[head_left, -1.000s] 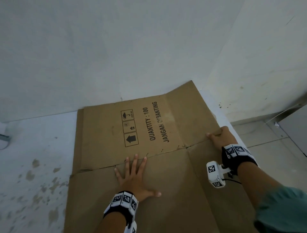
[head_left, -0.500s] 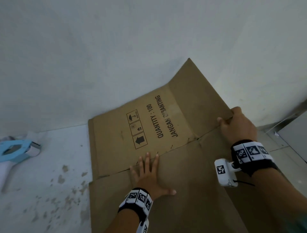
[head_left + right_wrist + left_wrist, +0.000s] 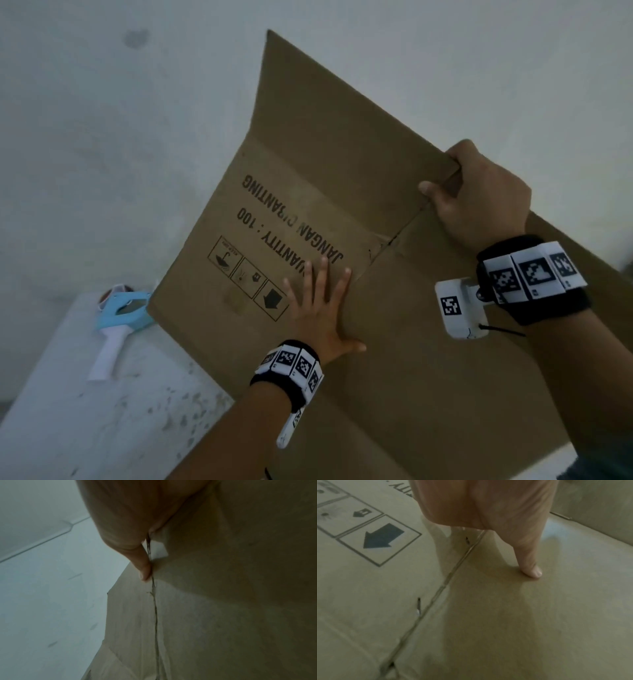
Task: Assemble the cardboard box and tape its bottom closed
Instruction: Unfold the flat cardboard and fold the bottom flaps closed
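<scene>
A flattened brown cardboard box (image 3: 308, 178) with black print "QUANTITY : 100" is raised at a steep tilt off the white table (image 3: 68, 411). My right hand (image 3: 479, 202) grips its right edge, thumb over the front and fingers behind, at the slit between flap and panel. In the right wrist view the thumb (image 3: 144, 566) presses along that slit on the box (image 3: 223, 615). My left hand (image 3: 318, 308) lies flat, fingers spread, on the printed panel beside the crease. The left wrist view shows the thumb (image 3: 530, 566) resting on the cardboard box (image 3: 505, 615) near the arrow symbol.
A light blue tape dispenser (image 3: 120, 315) with a white handle lies on the table left of the box. A white wall (image 3: 120, 137) stands close behind. The table surface is stained and spotted near the front left.
The right hand has lifted the box's right edge, so the cardboard swung up from lying flat to steeply tilted. The left hand stayed flat on the panel. The tape dispenser came into view.
</scene>
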